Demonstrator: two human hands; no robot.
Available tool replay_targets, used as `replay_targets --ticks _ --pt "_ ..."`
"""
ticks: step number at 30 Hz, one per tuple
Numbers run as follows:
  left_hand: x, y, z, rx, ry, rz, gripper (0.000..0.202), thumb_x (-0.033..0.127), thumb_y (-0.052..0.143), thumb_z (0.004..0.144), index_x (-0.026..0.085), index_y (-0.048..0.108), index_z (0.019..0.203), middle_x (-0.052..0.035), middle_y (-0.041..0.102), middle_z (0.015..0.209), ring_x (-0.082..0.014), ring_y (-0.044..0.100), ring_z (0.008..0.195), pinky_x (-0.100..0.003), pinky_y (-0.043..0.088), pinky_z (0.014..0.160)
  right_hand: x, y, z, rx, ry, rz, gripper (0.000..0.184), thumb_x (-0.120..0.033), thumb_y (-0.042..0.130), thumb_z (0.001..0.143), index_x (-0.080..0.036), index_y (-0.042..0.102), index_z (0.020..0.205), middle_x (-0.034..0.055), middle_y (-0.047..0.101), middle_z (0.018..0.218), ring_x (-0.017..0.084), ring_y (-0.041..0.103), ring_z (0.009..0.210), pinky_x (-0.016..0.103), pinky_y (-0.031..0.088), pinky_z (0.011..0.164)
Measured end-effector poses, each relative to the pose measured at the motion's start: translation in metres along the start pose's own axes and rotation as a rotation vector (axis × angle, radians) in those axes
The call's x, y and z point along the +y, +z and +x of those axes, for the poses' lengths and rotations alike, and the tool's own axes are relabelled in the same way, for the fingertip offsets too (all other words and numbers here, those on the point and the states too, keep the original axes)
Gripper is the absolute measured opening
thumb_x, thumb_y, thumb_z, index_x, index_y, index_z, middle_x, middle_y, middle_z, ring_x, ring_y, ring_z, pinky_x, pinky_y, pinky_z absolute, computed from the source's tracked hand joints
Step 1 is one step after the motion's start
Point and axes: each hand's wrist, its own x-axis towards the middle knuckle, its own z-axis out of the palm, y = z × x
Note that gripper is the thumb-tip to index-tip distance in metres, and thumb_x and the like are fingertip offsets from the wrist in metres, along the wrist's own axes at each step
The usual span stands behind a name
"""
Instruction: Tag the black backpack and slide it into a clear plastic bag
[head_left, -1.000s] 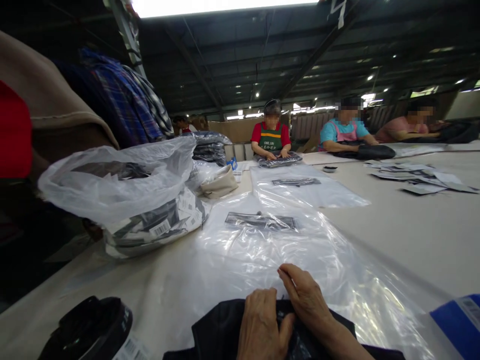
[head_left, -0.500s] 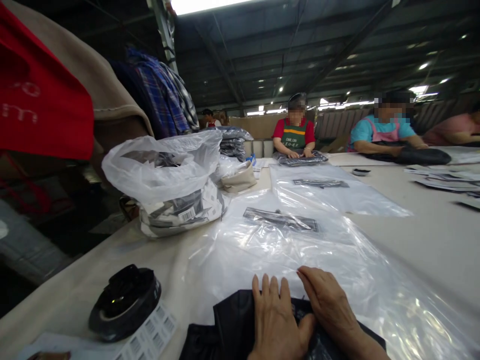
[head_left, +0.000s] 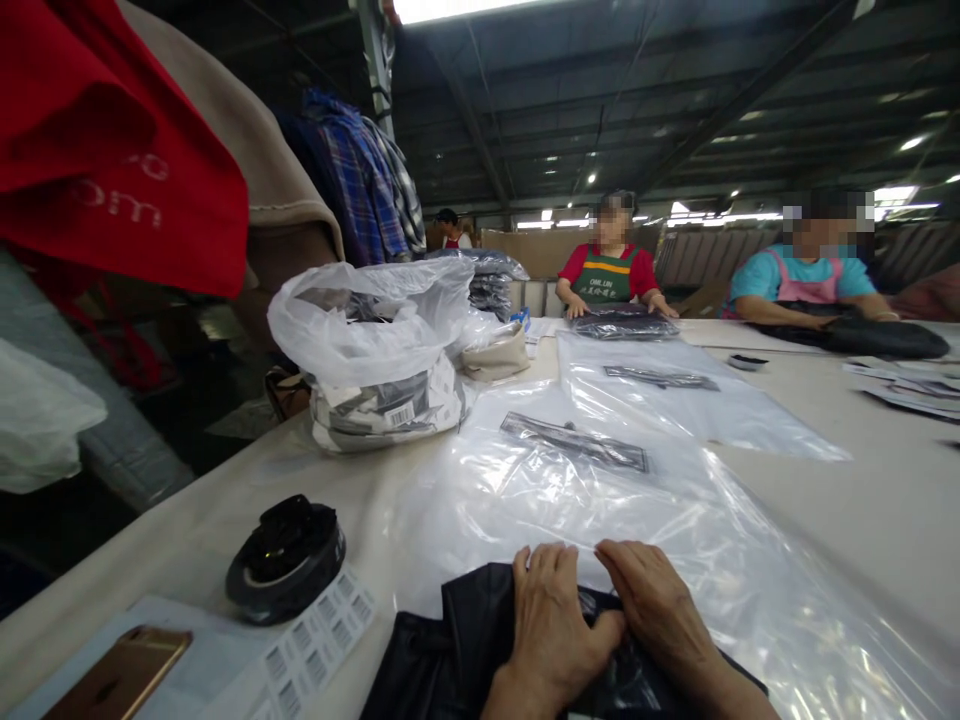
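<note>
A folded black garment with a leather-like sheen lies at the table's front edge, with clear plastic over part of it. My left hand is on its middle, fingers together and bent over the far edge, thumb held apart. To the right, my right hand grips the same far edge with its fingers curled; its thumb is hidden. Beyond both hands a stack of large clear plastic bags lies flat, with a printed dark strip on the top one.
At the left are a roll of black tape, a barcode label sheet and a phone. Further back stands a white plastic bag. Red cloth hangs at upper left. Two co-workers handle dark garments across the table.
My left hand's fingers, flat and spread before, now bend over the garment's edge. My right hand stays at the edge. The view has swung left, showing more of the phone.
</note>
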Motion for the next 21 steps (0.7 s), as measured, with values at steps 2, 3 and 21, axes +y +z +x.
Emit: replay_targets --ticks 2,3,21 --pt "-0.005 0.001 0.002 0.138 0.052 0.041 0.04 0.023 0.057 0.073 0.011 0.056 0.111 -0.0129 0.061 0.113 -0.0266 0.052 0.112 -0.05 0.037 0.103 0.0 -0.004 0.0 -0.031 -0.03 0.031 0.02 -0.017 0.036 0.092 -0.02 0.056 0.088 0.0016 0.062 0.072 0.014 0.057 0.066 0.028 0.042 0.063" --pt "-0.009 0.001 0.004 0.219 0.059 0.082 0.035 0.018 0.052 0.075 0.011 0.056 0.109 -0.0129 0.061 0.113 -0.025 0.053 0.111 -0.047 0.041 0.1 0.0 -0.006 -0.001 -0.042 -0.042 0.045 0.021 -0.015 0.036 0.091 -0.02 0.056 0.089 0.0019 0.063 0.074 0.014 0.057 0.067 0.028 0.042 0.065" --pt "-0.1 -0.103 0.032 0.231 -0.105 0.733 0.022 0.022 0.047 0.086 0.019 0.067 0.095 -0.0133 0.061 0.11 -0.0313 0.048 0.11 -0.044 0.037 0.086 -0.005 -0.056 -0.02 -0.029 -0.171 0.077 0.024 -0.011 0.033 0.092 -0.017 0.053 0.102 0.0051 0.063 0.086 0.015 0.056 0.082 0.028 0.045 0.076"
